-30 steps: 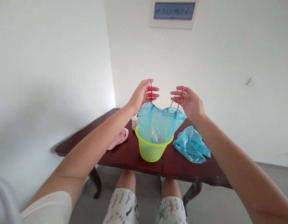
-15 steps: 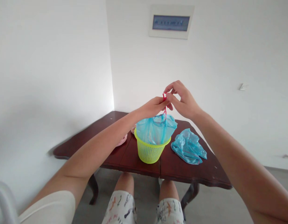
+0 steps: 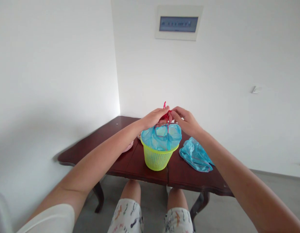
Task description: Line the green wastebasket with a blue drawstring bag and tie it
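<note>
A yellow-green plastic basket stands near the front edge of the table. Inside it sits a translucent blue plastic bag, its top gathered in above the rim. From the bag a red drawstring runs up to my hands. My left hand is closed on the drawstring, a loop of it sticking up past the thumb. Close against it, my right hand pinches another part of the red string between thumb and fingers.
A second crumpled blue plastic bag lies right of the basket on the dark red-brown table. Something pink shows partly behind my left forearm. White walls stand behind and to the left, with a breaker panel above.
Both hands have come down closer to the basket, the right one most. The bag's top has sunk lower and flatter over the rim. The red string is now more bunched between the hands.
</note>
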Available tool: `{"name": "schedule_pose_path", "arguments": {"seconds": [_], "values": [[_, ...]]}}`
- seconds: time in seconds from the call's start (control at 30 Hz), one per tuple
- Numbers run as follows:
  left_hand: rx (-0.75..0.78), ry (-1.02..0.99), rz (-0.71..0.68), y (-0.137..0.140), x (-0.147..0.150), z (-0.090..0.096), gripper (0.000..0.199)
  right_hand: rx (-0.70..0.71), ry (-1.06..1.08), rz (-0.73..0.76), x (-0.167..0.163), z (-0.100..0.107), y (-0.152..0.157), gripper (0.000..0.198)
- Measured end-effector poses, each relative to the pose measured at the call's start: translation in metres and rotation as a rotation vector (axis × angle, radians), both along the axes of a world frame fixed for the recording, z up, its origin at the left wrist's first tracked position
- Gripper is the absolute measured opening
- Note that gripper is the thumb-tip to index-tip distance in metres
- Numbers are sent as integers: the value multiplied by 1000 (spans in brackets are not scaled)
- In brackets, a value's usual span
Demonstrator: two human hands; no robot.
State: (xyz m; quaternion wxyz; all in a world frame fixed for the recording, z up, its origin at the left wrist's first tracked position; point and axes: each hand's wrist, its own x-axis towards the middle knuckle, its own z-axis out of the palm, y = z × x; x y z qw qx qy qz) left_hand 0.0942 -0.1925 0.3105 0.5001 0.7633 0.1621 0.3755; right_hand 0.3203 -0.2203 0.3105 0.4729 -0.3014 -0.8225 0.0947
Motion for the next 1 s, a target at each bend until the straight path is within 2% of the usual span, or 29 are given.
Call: {"name": "schedule_pose_path", "arguments": {"seconds": [0.07,0.13,0.3,0.4,0.5,0.57,0.6,0.63,0.73,0.8,0.87,1.0], "values": [[-22,6,17,1,0,-3,71,64,-45,-18,-1,-3,-2,45],[-63,8,33,0,-1,-6,67,95,-14,-56,-3,-6,-5,43],[-189,-84,220,-5,-1,-8,52,23,358,-33,-13,-14,-27,46],[-247,-157,283,-7,0,-7,52,-93,454,6,-23,-27,-41,47],[-222,-195,275,-6,1,-7,51,-316,368,34,-27,-45,-48,43],[-108,-152,265,-8,-2,-6,56,-406,294,36,-26,-53,-49,42],[11,-96,285,-9,-5,-6,58,-390,284,25,-24,-54,-49,40],[181,-12,324,-12,-9,-5,57,-331,297,2,-22,-54,-49,38],[819,303,513,-18,-21,-2,46,-52,383,-89,-16,-44,-43,31],[1090,421,597,-21,-26,-1,40,4,373,-61,-17,-34,-35,33],[1143,407,612,-22,-27,-2,41,-105,364,56,-20,-26,-24,43],[1015,231,535,-21,-20,-13,48,-455,462,240,-29,-16,-8,65]]}}
